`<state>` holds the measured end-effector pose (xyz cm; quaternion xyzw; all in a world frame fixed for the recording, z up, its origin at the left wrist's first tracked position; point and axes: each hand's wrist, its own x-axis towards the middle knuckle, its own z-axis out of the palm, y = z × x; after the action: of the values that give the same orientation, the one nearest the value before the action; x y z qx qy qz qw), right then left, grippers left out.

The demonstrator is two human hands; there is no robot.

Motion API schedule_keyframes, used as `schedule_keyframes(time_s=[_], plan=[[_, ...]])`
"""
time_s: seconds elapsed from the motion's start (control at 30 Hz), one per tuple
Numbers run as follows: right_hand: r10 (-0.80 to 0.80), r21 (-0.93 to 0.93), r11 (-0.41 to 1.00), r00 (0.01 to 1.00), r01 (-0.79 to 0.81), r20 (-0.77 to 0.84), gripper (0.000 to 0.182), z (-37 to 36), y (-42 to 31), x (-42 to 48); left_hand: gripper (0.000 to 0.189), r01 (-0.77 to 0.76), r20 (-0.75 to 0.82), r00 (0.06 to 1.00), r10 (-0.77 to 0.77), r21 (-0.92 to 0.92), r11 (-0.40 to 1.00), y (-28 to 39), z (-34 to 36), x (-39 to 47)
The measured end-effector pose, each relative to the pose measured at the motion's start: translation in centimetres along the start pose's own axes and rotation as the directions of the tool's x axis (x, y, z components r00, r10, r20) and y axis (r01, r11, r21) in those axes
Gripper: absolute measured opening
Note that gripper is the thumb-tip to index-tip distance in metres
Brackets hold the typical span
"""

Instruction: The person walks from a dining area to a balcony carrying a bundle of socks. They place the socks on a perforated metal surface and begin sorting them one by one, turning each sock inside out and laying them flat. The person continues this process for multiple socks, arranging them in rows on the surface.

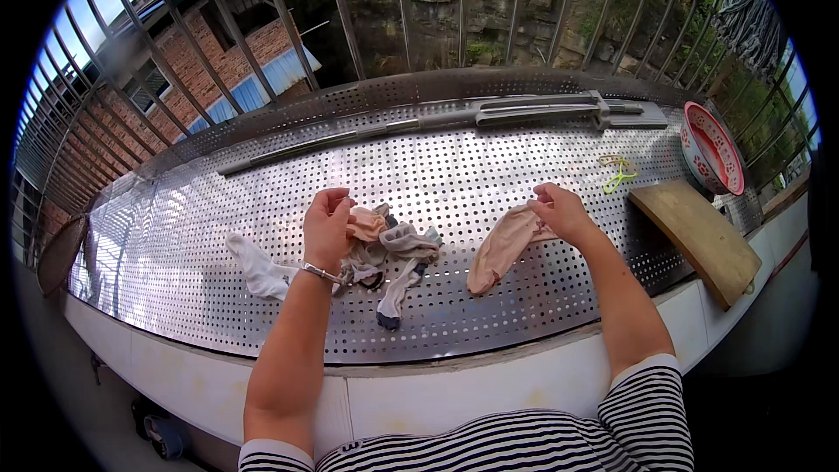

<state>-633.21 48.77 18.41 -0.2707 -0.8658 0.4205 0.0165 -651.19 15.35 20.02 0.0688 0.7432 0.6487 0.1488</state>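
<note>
My left hand (328,226) is at the left side of a pile of socks (403,239), its fingertips close to a peach-coloured sock (368,224); whether it grips that sock is not clear. A white sock (252,265) lies left of my left wrist. Another white sock with a dark toe (391,301) hangs out of the pile towards me. My right hand (560,210) is over the upper end of a pale pink sock (501,252), with thumb and fingers pinched at its edge. The pink sock lies apart from the pile, on the perforated metal sheet (262,203).
A grey flat mop with a metal pole (419,124) lies along the back. At the right are a yellow-green plastic clip or hook (618,180), a wooden board (695,236) and a red-and-white patterned basin (711,147). Metal bars (462,6) rise behind; a mop head (747,26) hangs at upper right.
</note>
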Motion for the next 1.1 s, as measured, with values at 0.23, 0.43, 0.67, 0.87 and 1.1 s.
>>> schedule_keyframes(time_s=[0.23,0.43,0.67,0.87,1.1], plan=[[-0.28,-0.058,0.944,0.881,0.324,0.381,0.033,5.8,-8.9,-2.3,0.046,-0.229,-0.053,0.916,0.397,0.744,0.628,-5.3,-3.6,1.4],[-0.393,0.179,0.919,0.817,0.35,0.422,0.031,10.5,-12.4,-2.4,0.03,-0.171,0.111,0.979,0.173,0.906,0.388,-5.0,-2.2,0.3],[-0.353,0.34,0.901,0.911,0.269,0.213,0.045,12.0,-13.8,-2.5,0.023,-0.223,0.024,0.975,0.223,-0.013,0.975,0.6,-1.1,-0.2],[-0.569,0.455,0.762,0.812,0.461,0.13,0.077,10.1,-13.3,-2.3,0.031,0.095,0.312,0.94,0.137,-0.626,0.774,5.4,1.9,-4.3],[-0.525,0.71,0.696,0.753,0.111,0.397,0.025,7.3,-13.6,-2.3,0.036,0.2,0.449,0.877,0.17,-0.663,0.721,5.7,1.5,-4.7]])
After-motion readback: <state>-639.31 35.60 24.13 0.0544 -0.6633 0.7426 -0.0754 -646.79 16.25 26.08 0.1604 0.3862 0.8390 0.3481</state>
